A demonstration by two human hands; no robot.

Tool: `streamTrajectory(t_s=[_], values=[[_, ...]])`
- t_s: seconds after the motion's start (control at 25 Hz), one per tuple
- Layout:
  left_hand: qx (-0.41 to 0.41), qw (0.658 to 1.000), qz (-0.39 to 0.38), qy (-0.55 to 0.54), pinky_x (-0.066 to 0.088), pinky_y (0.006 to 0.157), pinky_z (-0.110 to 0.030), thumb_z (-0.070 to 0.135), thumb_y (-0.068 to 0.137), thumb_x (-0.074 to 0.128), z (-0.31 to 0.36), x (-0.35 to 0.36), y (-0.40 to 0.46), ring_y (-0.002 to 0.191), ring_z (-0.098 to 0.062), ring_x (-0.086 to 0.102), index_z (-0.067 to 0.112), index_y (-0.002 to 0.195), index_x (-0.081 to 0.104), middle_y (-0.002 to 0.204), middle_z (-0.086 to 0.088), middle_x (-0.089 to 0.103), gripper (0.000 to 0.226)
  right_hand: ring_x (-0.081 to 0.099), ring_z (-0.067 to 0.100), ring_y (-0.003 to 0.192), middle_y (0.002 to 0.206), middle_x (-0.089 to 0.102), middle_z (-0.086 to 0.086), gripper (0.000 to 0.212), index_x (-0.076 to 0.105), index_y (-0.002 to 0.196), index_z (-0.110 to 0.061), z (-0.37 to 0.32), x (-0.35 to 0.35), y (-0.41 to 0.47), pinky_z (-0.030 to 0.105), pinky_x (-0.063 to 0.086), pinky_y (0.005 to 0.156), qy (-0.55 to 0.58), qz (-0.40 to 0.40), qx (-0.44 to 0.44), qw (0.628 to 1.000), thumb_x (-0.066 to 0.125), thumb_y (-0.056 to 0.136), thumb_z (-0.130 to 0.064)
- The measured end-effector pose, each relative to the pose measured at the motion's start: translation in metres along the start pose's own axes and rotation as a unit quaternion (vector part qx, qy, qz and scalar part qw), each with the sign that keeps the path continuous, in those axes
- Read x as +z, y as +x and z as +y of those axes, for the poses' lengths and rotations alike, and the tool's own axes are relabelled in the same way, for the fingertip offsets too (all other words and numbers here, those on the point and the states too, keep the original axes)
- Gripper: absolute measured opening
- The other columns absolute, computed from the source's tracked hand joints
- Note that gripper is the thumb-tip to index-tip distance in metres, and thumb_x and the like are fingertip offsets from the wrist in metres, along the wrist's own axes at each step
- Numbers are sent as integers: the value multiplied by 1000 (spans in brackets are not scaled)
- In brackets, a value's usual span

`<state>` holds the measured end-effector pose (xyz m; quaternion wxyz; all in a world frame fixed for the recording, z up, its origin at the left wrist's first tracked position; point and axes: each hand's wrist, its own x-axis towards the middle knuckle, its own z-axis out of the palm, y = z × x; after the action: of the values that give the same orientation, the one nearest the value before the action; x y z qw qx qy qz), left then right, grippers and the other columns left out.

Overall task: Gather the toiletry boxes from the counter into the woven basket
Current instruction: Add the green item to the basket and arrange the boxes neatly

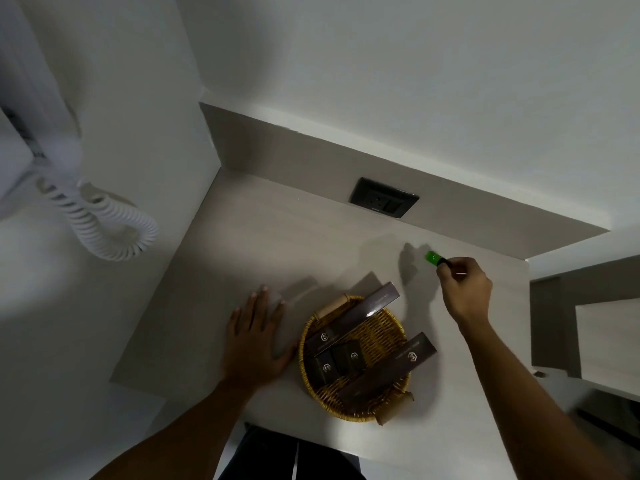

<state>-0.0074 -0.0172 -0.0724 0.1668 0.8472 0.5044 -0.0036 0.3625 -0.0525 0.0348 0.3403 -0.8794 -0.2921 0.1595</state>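
Woven basket (377, 329) just beside left hand (254, 341)

1. The printed text on the long dark boxes (349, 318) in the woven basket (381, 332) is too small to be read; only a hexagonal logo can be made out.
2. The small green object (433, 257) held by the fingers (445, 268) of the right hand (465, 289) is blurred and partly covered, so its kind cannot be told.
3. The white wall unit (15, 157) above the coiled cord (104, 220) is cut off by the left edge.
4. The right end of the worktop (277, 244) is hidden behind a grey cabinet (554, 327), which is cut off by the right edge.
5. Both forearms are cut off by the bottom edge.
6. The dark clothing (277, 455) below the worktop is only partly seen.
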Motion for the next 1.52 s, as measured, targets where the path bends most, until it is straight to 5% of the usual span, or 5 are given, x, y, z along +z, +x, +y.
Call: streamTrajectory(t_s=[0.2,0.32,0.52,1.08,1.52], values=[[16,1000,10,-6,19,115,-54,77,82,30,0,-2,0,152,-30,10,35,154,17,166,-9,12,85,56,3,73,85,61,-8,15,62,97,-22,-6,-31,-90,18,45,62,-68,-76,-176,979,66,83,-25],[17,1000,13,-8,18,116,-53,75,83,31,0,-5,0,152,-30,11,31,153,25,166,-10,13,84,57,16,81,92,65,0,21,65,100,-16,-2,-8,-118,30,48,71,-195,-165,-207,944,66,83,-27],[16,1000,16,4,19,116,-53,73,81,41,4,-6,0,151,-32,16,28,152,32,164,-12,16,84,61,26,95,100,70,3,29,68,104,-16,5,20,-122,44,44,87,-357,-169,-210,894,66,81,-34],[15,999,30,-2,22,116,-55,68,80,47,3,-5,-2,151,-31,15,27,152,32,164,-11,16,84,60,25,96,98,71,0,28,68,99,-20,6,23,-122,48,36,90,-387,-136,-220,885,62,80,-39],[16,999,29,-5,20,117,-54,77,82,32,1,-2,-3,152,-29,11,27,153,29,165,-10,15,87,56,21,102,105,68,-2,39,63,109,-22,7,16,-120,49,32,94,-357,-152,-219,895,55,82,-49]])
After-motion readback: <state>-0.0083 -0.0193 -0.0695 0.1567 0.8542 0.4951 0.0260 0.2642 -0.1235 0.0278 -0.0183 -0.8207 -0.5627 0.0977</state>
